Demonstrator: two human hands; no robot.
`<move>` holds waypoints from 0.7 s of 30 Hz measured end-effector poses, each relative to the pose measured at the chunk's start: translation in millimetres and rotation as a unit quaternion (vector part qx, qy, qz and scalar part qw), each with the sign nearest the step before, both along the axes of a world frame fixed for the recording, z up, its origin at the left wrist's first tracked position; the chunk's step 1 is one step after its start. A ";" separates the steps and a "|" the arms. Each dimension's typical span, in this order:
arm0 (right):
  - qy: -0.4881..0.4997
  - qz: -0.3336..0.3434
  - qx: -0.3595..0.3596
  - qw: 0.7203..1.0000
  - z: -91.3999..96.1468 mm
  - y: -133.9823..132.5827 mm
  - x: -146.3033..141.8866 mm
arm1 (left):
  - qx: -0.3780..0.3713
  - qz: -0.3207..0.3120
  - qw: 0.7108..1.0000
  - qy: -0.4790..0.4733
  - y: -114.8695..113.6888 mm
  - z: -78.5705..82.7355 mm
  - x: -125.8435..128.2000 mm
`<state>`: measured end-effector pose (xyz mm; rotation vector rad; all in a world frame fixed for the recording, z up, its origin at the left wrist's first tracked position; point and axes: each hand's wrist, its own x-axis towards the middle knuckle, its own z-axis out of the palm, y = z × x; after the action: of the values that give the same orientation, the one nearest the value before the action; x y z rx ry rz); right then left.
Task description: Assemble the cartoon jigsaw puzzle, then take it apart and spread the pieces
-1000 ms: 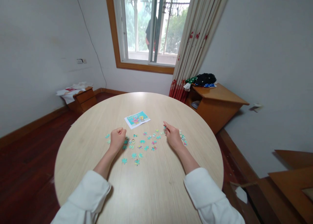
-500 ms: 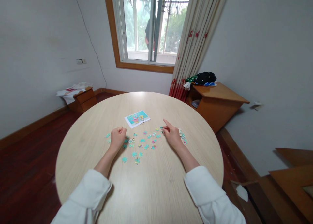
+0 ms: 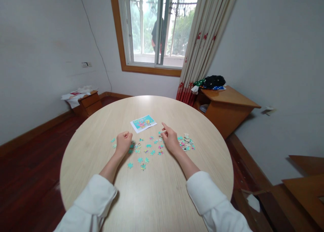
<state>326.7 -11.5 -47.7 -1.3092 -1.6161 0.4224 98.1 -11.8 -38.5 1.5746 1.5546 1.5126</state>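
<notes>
My left hand [image 3: 124,142] rests on the table as a closed fist; I see nothing in it. Close to its right side lie teal puzzle pieces [image 3: 130,151]. My right hand [image 3: 170,138] is over the right part of the loose pieces, index finger stretched forward. Its thumb and other fingers pinch a small teal puzzle piece [image 3: 160,133], partly hidden. Several jigsaw pieces [image 3: 140,160], teal with some pink and yellow, lie spread between the hands. Beyond them is a picture card [image 3: 143,123] with cartoon figures on teal.
A pile of puzzle pieces [image 3: 186,143] lies right of my right hand. The round wooden table [image 3: 149,198] fills the middle. Behind it stand a wooden cabinet [image 3: 230,98] with clothes on top, a patterned curtain [image 3: 202,39] and a small drawer unit [image 3: 90,103].
My right hand has moved left with the teal piece in its fingers, uncovering more of the pile on the right. The left fist stays in place; the view has shifted slightly.
</notes>
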 end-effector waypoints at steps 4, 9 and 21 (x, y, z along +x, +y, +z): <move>0.013 0.028 -0.015 0.999 1.1 2.1 -15.1 | 0.004 0.000 1.000 0.002 -0.4 0.1 0.4; -0.004 0.020 -0.029 0.999 -2.9 9.1 -22.8 | -0.001 -0.001 1.000 0.008 -0.2 0.6 0.3; -0.070 0.000 -0.025 0.997 -12.0 18.9 -23.2 | -0.005 0.010 1.000 0.001 2.3 -2.5 -1.4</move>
<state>303.4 7.4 -59.7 -1.4020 -1.7306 0.3798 96.8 -9.5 -41.0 1.5603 1.5806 1.5131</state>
